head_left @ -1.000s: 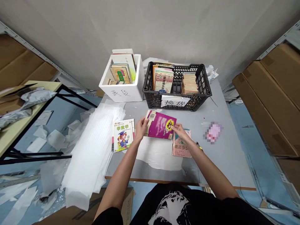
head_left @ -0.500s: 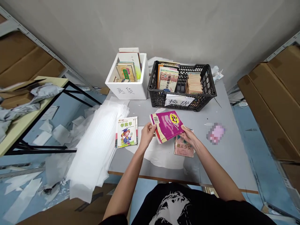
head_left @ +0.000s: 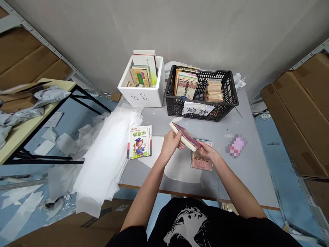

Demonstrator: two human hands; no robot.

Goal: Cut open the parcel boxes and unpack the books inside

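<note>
The left hand (head_left: 171, 144) and right hand (head_left: 206, 150) hold a purple paperback (head_left: 186, 134) between them above the bench (head_left: 246, 178), tipped nearly edge-on so that its cream page block shows to the head camera. Its lower corner overlaps a pink-covered paperback (head_left: 202, 160) lying flat below, though it cannot be told whether the two touch. The left fingers (head_left: 177, 141) curl around the book's upper end, and the right fingers (head_left: 200, 146) pinch its lower end, so the exact finger positions on the far side stay hidden. Both forearms reach in from the near edge of the bench and angle toward each other, with the elbows apart. As things lie, one book is in hand and two are out on the bench, the other being a math-themed paperback (head_left: 140, 142) with a cartoon cover, to the left. More books stand in a white foam box (head_left: 141, 97) with handwriting on its front, and others fill a black plastic crate (head_left: 174, 106) beside it, which carries a white paper label (head_left: 197, 109) and holds a bundle of small books (head_left: 214, 91). A tall stack of white foam sheets (head_left: 105, 161) lies to the left of the books.
</note>
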